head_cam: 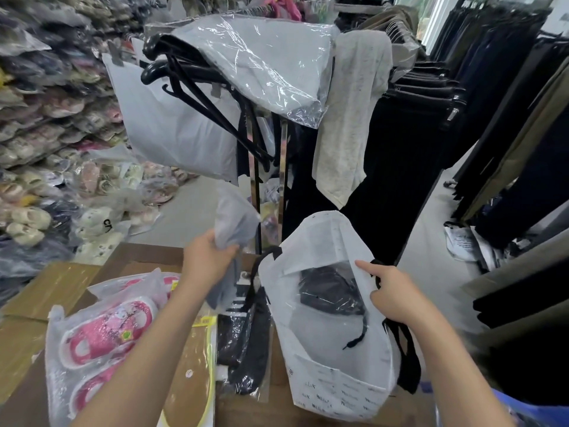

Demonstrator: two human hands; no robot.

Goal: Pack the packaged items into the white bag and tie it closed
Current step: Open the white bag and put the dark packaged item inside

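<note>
The white bag (317,241) stands open at the centre right, and a black packaged item (331,292) lies inside it. My right hand (394,295) holds the bag's right rim and black handle, with the index finger pointing inward. My left hand (207,260) grips a grey packaged garment (234,220) lifted just left of the bag's mouth. On the cardboard below lie a packaged pair of pink slippers (101,337), a packaged tan item (189,365) and a black packaged garment (243,340).
Cardboard boxes (40,291) serve as the work surface. A clothes rack (255,167) with black hangers, a grey cloth and clear-wrapped items stands right behind. Piles of bagged slippers (46,134) fill the left; dark trousers (508,118) hang on the right.
</note>
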